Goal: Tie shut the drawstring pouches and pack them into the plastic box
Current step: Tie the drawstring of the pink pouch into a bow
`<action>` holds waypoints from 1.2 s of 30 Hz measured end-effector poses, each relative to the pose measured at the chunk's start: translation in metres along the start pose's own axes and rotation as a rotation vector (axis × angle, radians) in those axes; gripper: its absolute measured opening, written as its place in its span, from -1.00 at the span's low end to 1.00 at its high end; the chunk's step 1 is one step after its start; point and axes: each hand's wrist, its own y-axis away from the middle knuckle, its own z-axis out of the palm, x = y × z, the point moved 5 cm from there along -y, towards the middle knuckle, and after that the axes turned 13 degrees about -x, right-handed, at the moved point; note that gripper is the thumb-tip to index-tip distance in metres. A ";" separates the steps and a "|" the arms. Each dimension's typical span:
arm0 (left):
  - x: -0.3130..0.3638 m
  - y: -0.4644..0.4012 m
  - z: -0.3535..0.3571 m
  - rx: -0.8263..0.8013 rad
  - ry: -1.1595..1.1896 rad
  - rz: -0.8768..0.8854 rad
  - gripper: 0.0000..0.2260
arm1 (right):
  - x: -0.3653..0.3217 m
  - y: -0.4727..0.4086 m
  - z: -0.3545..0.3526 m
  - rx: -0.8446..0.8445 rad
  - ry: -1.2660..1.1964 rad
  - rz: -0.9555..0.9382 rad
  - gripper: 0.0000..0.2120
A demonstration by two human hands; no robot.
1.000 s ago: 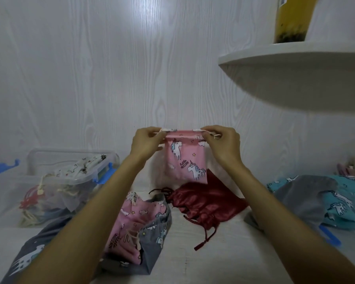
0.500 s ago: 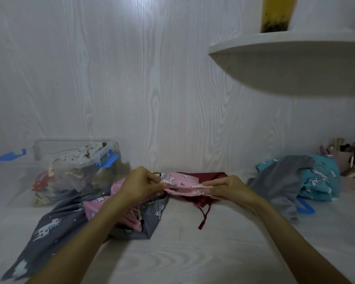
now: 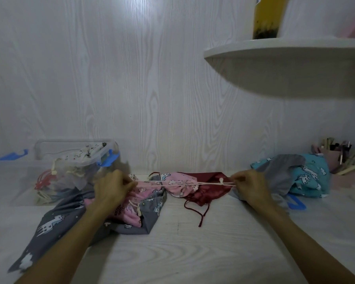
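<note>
Near, on the white counter (image 3: 172, 253): grey unicorn pouch (image 3: 55, 220). Beyond, left hand (image 3: 111, 189) and right hand (image 3: 250, 187), each grip pinching one end of the drawstring (image 3: 150, 182), stretched taut left to right. Midway between, equally near both: pink unicorn pouch (image 3: 179, 184), mouth cinched, atop a maroon pouch (image 3: 209, 191). Far left: clear plastic box (image 3: 74, 162), lid off, holding tied pouches.

White table (image 3: 189, 253): plastic box (image 3: 70, 173), pouch piles (image 3: 131, 210), maroon pouch (image 3: 209, 191), pen cup (image 3: 336, 160).
</note>
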 end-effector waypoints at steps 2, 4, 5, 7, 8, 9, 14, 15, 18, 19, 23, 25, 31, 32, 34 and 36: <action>-0.001 -0.007 0.005 -0.115 -0.084 -0.036 -0.78 | 0.001 -0.004 0.010 -0.204 0.036 0.067 -0.77; 0.000 -0.012 -0.001 -0.242 -0.139 -0.040 -0.71 | 0.000 -0.005 0.013 -0.408 0.015 0.109 -0.73; 0.004 -0.012 -0.007 -0.276 -0.117 -0.031 -0.66 | -0.003 -0.006 0.012 -0.455 -0.016 0.113 -0.71; 0.021 -0.012 -0.018 -0.288 -0.027 0.050 -0.60 | -0.016 -0.010 0.008 -0.440 -0.018 0.092 -0.70; 0.036 -0.009 -0.020 -0.271 -0.017 0.127 -0.62 | -0.026 -0.011 0.008 -0.425 -0.004 0.068 -0.73; 0.053 -0.007 -0.017 -0.264 -0.036 0.202 -0.66 | -0.038 -0.012 0.011 -0.433 0.006 0.039 -0.78; 0.094 0.001 0.037 -0.261 -0.293 0.295 -0.74 | -0.090 -0.003 0.045 -0.445 0.294 -0.067 -0.82; 0.095 0.000 0.045 -0.240 -0.333 0.288 -0.79 | -0.093 -0.004 0.052 -0.425 0.353 -0.072 -0.78; 0.091 -0.007 0.051 -0.188 -0.286 0.281 -0.82 | -0.092 -0.012 0.062 -0.390 0.350 -0.039 -0.70; 0.089 -0.012 0.049 -0.177 -0.235 0.300 -0.82 | -0.090 -0.016 0.061 -0.400 0.283 -0.024 -0.74; 0.084 -0.028 0.022 -0.182 0.066 0.366 -0.81 | -0.083 -0.030 0.046 -0.568 -0.141 0.012 -0.89; 0.085 -0.034 0.009 -0.228 0.235 0.398 -0.86 | -0.085 -0.037 0.036 -0.612 -0.329 0.032 -0.91; 0.088 -0.047 0.000 -0.211 0.274 0.446 -0.91 | -0.083 -0.062 0.026 -0.494 -0.324 0.017 -0.88; 0.087 -0.048 0.001 -0.162 0.265 0.431 -0.91 | -0.080 -0.063 0.028 -0.490 -0.334 0.025 -0.87; 0.085 -0.049 0.008 -0.043 0.172 0.393 -0.89 | -0.077 -0.064 0.038 -0.462 -0.359 0.053 -0.88; 0.087 -0.048 0.018 0.048 -0.012 0.341 -0.86 | -0.077 -0.062 0.049 -0.421 -0.339 0.086 -0.87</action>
